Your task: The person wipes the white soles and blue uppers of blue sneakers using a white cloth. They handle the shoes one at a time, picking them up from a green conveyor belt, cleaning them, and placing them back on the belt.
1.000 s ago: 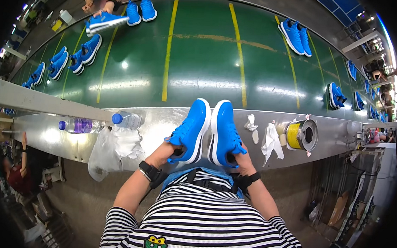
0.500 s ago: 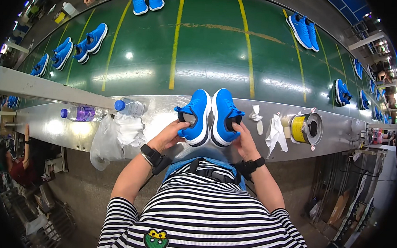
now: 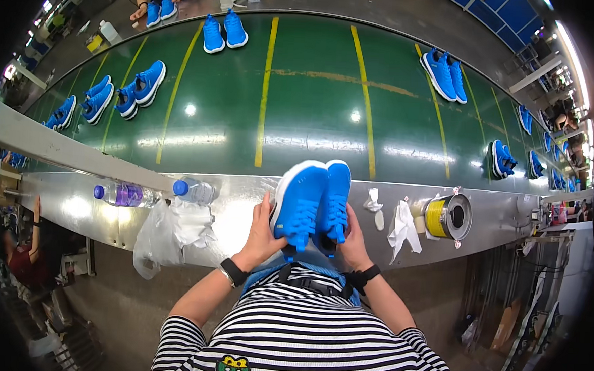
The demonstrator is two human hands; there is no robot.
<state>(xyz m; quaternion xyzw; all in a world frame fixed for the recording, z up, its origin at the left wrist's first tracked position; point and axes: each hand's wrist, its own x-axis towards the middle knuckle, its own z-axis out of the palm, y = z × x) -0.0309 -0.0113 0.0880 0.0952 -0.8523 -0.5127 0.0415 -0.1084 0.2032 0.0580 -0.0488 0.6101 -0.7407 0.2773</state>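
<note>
Now the left blue shoe (image 3: 301, 200) is overlapping the right blue shoe (image 3: 337, 193) (collars were facing outward moments ago), so both uppers are showing together; fingers of the left hand (image 3: 259, 240) and right hand (image 3: 355, 246) are grasping their outer sides above the metal ledge's (image 3: 497, 219) far edge.

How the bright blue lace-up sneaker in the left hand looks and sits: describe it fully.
The bright blue lace-up sneaker has a fabric-looking upper, matching laces and a white sole showing around toe and left side. A small pale mark sits near the heel. Its toe points away from the person; the left hand grips its rear. In view it partly overlaps a second blue sneaker.
</note>
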